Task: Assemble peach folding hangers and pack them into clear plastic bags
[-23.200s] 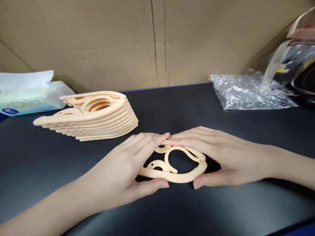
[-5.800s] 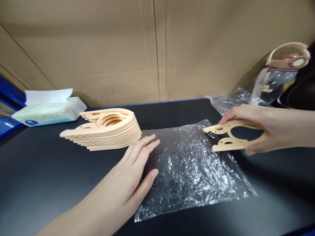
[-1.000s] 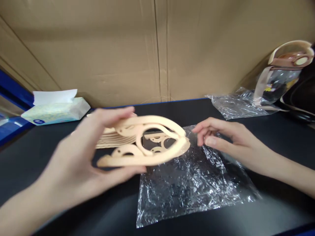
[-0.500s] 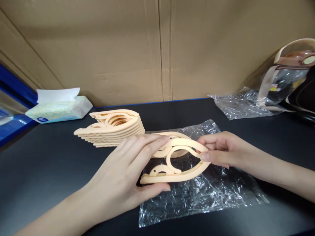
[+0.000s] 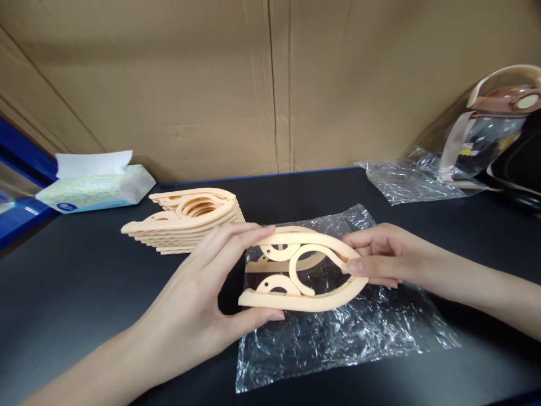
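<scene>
A beige plastic folding hanger (image 5: 323,303), folded up, is held between my two hands above a clear plastic bag (image 5: 338,344). My right hand (image 5: 382,256) pinches its rounded end, thumb on top. My left hand (image 5: 211,282) spans the other end, fingertips at the upper arm and thumb along the lower arm. Partly hidden behind it, another folded hanger (image 5: 260,267) lies at the bag; whether inside or on top I cannot tell. Left of the bag, close behind my left hand, stands a stack of matching folded hangers (image 5: 211,217).
A tissue pack (image 5: 97,189) sits at the back left near a blue frame (image 5: 21,152). At the back right are another clear plastic bag (image 5: 406,180) and a drinking bottle (image 5: 486,135) with a handle. Cardboard (image 5: 190,84) walls off the rear of the black table (image 5: 63,293).
The hanger has turned flatter and shifted slightly, with its two arms now spread more evenly in view. My left fingertips have drawn back a little to the left along its upper arm.
</scene>
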{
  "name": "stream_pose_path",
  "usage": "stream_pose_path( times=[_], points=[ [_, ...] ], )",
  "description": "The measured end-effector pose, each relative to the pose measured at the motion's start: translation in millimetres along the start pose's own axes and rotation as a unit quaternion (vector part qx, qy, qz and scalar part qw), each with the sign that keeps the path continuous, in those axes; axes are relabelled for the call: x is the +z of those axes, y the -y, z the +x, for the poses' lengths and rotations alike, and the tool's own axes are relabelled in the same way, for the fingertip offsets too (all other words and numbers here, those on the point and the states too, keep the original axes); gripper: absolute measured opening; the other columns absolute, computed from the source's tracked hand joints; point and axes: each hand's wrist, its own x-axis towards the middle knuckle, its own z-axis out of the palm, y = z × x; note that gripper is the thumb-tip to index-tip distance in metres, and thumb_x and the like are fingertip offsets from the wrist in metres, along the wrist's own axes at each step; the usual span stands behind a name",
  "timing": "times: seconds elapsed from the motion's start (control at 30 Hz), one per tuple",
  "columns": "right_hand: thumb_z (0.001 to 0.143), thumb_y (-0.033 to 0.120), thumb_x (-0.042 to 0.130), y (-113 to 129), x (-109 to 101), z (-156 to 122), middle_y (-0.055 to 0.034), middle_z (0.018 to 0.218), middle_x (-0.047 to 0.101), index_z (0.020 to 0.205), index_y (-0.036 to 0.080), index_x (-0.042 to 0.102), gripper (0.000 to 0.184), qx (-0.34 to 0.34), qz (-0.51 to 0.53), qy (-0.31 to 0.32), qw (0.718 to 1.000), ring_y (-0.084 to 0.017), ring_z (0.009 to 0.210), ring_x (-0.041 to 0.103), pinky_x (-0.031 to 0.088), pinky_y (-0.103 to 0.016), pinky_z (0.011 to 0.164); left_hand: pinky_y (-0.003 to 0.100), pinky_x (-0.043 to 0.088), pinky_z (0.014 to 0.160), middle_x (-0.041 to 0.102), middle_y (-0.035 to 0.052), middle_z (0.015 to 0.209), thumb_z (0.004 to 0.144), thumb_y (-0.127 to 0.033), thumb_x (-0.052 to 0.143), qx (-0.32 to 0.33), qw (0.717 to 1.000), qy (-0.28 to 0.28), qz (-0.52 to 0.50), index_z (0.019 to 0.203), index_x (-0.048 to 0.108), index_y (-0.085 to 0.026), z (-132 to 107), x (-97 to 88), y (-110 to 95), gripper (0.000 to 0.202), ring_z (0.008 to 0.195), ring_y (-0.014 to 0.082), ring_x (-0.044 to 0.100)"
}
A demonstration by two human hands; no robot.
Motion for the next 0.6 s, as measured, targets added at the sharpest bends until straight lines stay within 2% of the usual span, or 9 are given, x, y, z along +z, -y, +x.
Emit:
stream_pose_path(
  times=[0.13,0.2,0.27,0.3,0.37,0.43,0.5,0.6],
  points=[
    [0.093,0.055,0.072,1,2,-3,0.0058,0.061,0.046,0.084,0.020,0.071,0.036,-0.007,-0.055,-0.008,0.998,-0.009,0.055,0.033,0.022,-0.026,0.047,0.042,0.056,0.107,0.066,0.0069,0.133,0.102,-0.061,0.061,0.012,1.000,-0.011,0.018,0.148,0.048,-0.029,-1,-0.7,-1,0.059,0.120,0.0276,0.067],
    [0.097,0.055,0.066,0,4,-4,0.0047,0.064,0.049,0.082,0.021,0.071,0.038,-0.037,-0.112,-0.043,0.992,-0.011,0.057,0.038,0.027,-0.027,0.050,0.040,0.053,0.109,0.066,0.0072,0.132,0.103,-0.059,0.060,0.024,0.999,-0.016,0.039,0.148,0.047,-0.027,-2,-1.9,-2,0.057,0.120,0.0263,0.066],
    [0.099,0.053,0.065,-1,6,-6,0.0034,0.069,0.057,0.092,0.023,0.071,0.032,-0.100,-0.192,-0.107,0.970,-0.012,0.060,0.046,0.036,-0.027,0.053,0.038,0.051,0.110,0.065,0.0078,0.132,0.104,-0.057,0.060,0.040,0.997,-0.019,0.059,0.148,0.047,-0.025,-2,-3.1,-4,0.056,0.120,0.0257,0.065],
    [0.097,0.054,0.068,-1,8,-6,0.0014,0.076,0.063,0.101,0.023,0.071,0.031,-0.144,-0.242,-0.144,0.949,-0.014,0.065,0.054,0.043,-0.028,0.057,0.037,0.050,0.111,0.065,0.0082,0.132,0.104,-0.055,0.061,0.047,0.997,-0.019,0.066,0.148,0.047,-0.023,-2,-3.5,-5,0.056,0.121,0.0255,0.064],
    [0.090,0.058,0.076,-1,12,-7,-0.0068,0.102,0.073,0.122,0.022,0.066,0.049,-0.229,-0.351,-0.200,0.885,-0.023,0.087,0.068,0.055,-0.036,0.074,0.035,0.048,0.111,0.064,0.0088,0.133,0.104,-0.051,0.063,0.057,0.995,-0.019,0.076,0.148,0.047,-0.021,-2,-3.5,-7,0.056,0.123,0.0251,0.063],
    [0.085,0.066,0.078,0,18,-9,-0.0162,0.126,0.071,0.135,0.020,0.060,0.069,-0.286,-0.444,-0.210,0.823,-0.033,0.112,0.069,0.056,-0.046,0.092,0.034,0.047,0.111,0.063,0.0092,0.134,0.104,-0.048,0.064,0.062,0.995,-0.018,0.078,0.148,0.047,-0.019,-2,-2.4,-10,0.055,0.123,0.0249,0.062],
    [0.088,0.066,0.074,1,24,-11,-0.0197,0.135,0.069,0.140,0.019,0.057,0.071,-0.314,-0.505,-0.193,0.780,-0.037,0.119,0.069,0.056,-0.050,0.096,0.034,0.047,0.111,0.063,0.0094,0.134,0.105,-0.048,0.063,0.064,0.995,-0.019,0.072,0.148,0.046,-0.019,-2,-0.4,-14,0.055,0.123,0.0248,0.061],
    [0.096,0.052,0.070,3,31,-14,-0.0182,0.134,0.072,0.142,0.019,0.055,0.058,-0.341,-0.546,-0.175,0.745,-0.035,0.118,0.070,0.057,-0.048,0.090,0.034,0.047,0.109,0.064,0.0099,0.133,0.105,-0.047,0.062,0.072,0.995,-0.022,0.066,0.148,0.046,-0.018,-3,3.2,-20,0.054,0.123,0.0243,0.061]
  ],
)
